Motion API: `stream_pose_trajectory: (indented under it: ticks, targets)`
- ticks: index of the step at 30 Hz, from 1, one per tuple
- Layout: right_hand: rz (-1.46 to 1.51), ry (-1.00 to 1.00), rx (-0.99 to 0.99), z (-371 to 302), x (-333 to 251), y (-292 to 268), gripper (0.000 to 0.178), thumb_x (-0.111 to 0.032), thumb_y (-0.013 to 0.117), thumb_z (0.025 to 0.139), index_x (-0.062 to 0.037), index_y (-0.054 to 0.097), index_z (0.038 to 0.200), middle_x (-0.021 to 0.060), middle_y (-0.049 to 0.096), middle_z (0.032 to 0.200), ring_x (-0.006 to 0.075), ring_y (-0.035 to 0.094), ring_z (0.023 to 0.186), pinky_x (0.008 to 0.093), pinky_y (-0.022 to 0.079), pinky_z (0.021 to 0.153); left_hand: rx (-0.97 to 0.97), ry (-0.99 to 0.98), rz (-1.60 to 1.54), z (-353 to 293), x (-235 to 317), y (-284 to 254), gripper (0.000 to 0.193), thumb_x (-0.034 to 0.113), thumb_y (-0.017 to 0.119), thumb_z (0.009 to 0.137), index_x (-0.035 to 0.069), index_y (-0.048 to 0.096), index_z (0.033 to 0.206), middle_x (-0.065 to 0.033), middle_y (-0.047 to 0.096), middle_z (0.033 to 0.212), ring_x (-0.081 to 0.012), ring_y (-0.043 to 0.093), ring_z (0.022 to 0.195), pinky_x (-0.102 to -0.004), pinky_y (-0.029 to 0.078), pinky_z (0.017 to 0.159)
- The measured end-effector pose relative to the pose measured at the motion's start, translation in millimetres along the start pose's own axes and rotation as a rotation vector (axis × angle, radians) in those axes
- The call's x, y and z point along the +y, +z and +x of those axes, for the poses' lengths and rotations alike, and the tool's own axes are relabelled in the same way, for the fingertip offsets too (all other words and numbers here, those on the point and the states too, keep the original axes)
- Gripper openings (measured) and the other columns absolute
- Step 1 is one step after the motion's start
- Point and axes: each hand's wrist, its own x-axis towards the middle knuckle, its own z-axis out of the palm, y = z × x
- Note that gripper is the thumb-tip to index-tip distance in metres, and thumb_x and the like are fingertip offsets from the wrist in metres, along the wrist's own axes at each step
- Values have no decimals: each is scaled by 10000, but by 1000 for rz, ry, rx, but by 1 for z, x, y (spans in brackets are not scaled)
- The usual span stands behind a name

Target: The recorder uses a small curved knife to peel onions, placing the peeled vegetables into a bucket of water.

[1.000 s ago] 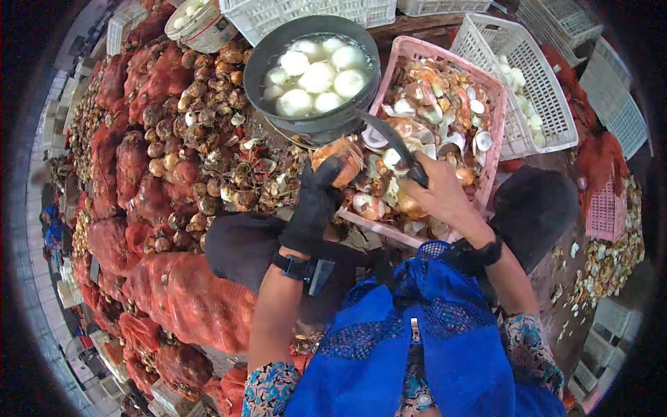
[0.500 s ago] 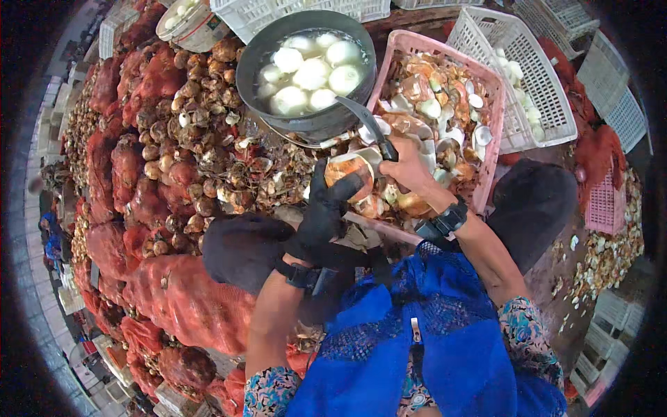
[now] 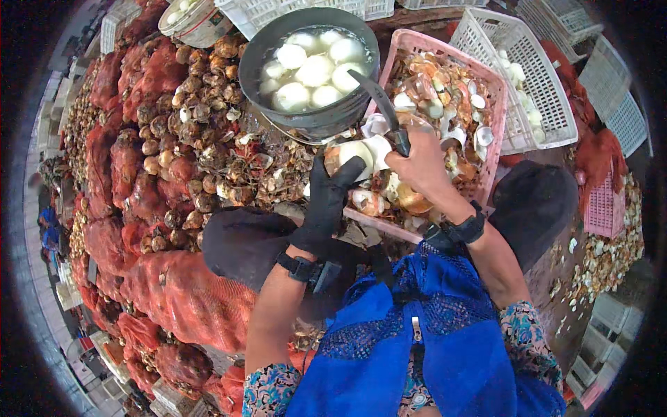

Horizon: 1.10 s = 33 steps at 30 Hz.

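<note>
In its black glove, my left hand [image 3: 325, 205] grips a partly peeled onion [image 3: 342, 154] above the near left corner of the pink crate [image 3: 497, 111]. White flesh shows on the onion's upper right side, while orange-brown skin remains at its left. My bare right hand [image 3: 422, 165] is closed round the dark handle of a curved knife [image 3: 379, 101], whose blade points up and left toward the pot. A pale peeled layer [image 3: 379, 149] lies between the onion and my right fingers. Skins and white scraps fill the crate beneath.
Peeled white onions float in the dark pot [image 3: 253, 104] beyond my left hand. A white basket [image 3: 528, 66] holding peeled onions stands right of the crate. Unpeeled onions [image 3: 201, 104] and red net sacks [image 3: 187, 295] crowd the left. A white bucket [image 3: 198, 28] sits far left.
The onion has turned and shows more white flesh, with a pale layer pulled away at its right. My right hand and the knife have shifted slightly right.
</note>
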Motion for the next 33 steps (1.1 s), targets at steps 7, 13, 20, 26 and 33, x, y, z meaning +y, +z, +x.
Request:
stream_pose_trajectory:
  ticks: [7, 13, 20, 26, 33]
  targets:
    - [694, 452, -172, 5, 32, -25, 132, -46, 618, 732, 26, 599, 842, 14, 540, 613, 84, 481, 437, 224, 356, 395, -88, -73, -403, -5, 1, -6, 452, 213, 614, 898, -5, 485, 1272, -122, 599, 1195, -222, 607, 1099, -375, 518, 941]
    - [161, 309, -103, 3, 63, -13, 169, -70, 634, 728, 35, 595, 854, 57, 539, 578, 136, 523, 456, 306, 416, 445, -216, -134, -651, -8, 7, 4, 480, 272, 578, 928, 0, 473, 1310, -129, 583, 1255, -272, 584, 1148, -432, 484, 997]
    - [32, 99, -64, -9, 14, -17, 387, -308, 736, 715, 27, 621, 869, 170, 575, 662, 328, 585, 642, 431, 461, 639, -141, -100, -452, -4, 4, 2, 526, 313, 583, 929, 2, 455, 1333, -134, 574, 1282, -271, 575, 1160, -441, 485, 1007]
    - [327, 166, -277, -14, 20, -1, 419, -288, 722, 716, 55, 589, 916, 107, 563, 704, 207, 532, 671, 358, 444, 657, -118, -80, -418, -4, 3, 8, 429, 215, 588, 923, 17, 492, 1291, -109, 615, 1180, -203, 612, 1083, -345, 496, 950]
    - [342, 55, -349, -4, 35, 9, 346, -189, 680, 702, 42, 587, 943, 48, 558, 721, 161, 512, 666, 322, 438, 640, -86, -70, -405, -6, -5, 5, 422, 185, 599, 917, 16, 491, 1288, -108, 615, 1172, -198, 616, 1075, -349, 495, 943]
